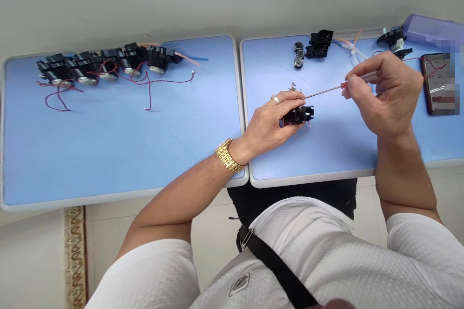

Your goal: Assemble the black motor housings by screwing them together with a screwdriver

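My left hand (271, 123) is closed around a small black plastic assembly (299, 114) on the right-hand blue table, its thumb and fingers on either side. In my right hand (387, 89) is a screwdriver (324, 92) with a thin metal shaft and a clear and red handle. The shaft points left, and its tip meets the fingertips of my left hand; whether a screw sits there is too small to tell. Just behind those fingers lies a little heap of screws (293, 87). Farther back are several round metal-and-black parts (299, 55) beside black plastic housings (319, 44).
Several black assemblies (85, 67) with twisted red wires line the back of the left table (108, 154). At the right are another black assembly (395, 40), a purple container (431, 30) and a phone (437, 84). Pale cable ties (351, 48) lie near the wall. A gap separates the tables.
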### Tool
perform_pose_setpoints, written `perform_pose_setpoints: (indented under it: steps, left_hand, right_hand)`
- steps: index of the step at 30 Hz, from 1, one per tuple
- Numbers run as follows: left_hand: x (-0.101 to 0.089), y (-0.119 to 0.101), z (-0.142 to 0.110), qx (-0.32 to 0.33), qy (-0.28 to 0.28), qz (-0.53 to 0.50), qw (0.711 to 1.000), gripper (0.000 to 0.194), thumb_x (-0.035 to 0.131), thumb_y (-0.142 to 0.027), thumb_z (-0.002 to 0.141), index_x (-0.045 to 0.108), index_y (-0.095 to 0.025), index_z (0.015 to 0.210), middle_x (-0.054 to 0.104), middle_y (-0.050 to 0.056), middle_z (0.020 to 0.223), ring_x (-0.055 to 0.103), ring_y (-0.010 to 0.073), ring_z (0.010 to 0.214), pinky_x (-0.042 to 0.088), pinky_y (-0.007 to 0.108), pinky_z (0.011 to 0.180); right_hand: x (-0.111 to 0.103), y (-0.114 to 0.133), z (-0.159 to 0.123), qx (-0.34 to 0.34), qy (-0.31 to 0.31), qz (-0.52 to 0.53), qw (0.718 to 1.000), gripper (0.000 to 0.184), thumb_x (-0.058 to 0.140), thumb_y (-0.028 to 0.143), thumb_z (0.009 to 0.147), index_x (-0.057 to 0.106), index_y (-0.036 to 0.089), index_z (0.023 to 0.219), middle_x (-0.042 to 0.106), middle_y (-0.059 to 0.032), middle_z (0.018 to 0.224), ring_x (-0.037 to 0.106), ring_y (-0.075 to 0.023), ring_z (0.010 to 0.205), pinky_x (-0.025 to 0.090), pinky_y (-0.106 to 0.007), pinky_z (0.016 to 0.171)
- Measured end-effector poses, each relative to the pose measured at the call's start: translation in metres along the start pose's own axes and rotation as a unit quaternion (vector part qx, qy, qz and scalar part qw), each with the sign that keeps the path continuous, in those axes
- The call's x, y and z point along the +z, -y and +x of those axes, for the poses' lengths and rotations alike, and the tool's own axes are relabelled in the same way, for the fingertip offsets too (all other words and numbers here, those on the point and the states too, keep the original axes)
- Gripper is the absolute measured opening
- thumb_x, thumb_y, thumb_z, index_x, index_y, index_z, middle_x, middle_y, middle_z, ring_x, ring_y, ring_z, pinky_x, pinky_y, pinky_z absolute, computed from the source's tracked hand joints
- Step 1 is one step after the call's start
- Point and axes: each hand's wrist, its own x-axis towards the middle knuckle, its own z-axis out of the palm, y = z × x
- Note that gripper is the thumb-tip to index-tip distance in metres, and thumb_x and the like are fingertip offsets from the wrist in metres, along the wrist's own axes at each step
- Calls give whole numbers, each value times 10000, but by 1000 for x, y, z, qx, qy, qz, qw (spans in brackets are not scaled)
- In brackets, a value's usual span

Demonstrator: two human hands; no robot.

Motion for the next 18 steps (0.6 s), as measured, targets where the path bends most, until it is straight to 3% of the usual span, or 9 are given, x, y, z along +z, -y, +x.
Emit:
perform_pose_setpoints:
  steps: [8,18]
  left_hand:
    - [3,8,-1,59,-32,2,998,403,818,-294,1022,766,-242,1418,772,134,1501,748,292,1401,605,488,1231]
    - [3,10,-1,77,-41,-9,996,424,825,-279,1019,761,-246,1437,775,131,1497,752,286,1400,608,477,1227]
  right_hand:
    - [3,-4,5,-61,-13,57,996,140,737,312,1028,754,372,903,803,13,843,788,-262,734,646,-468,672]
    - [2,-5,4,-62,-14,61,996,161,721,253,1030,758,369,924,798,4,841,783,-273,736,644,-478,665]
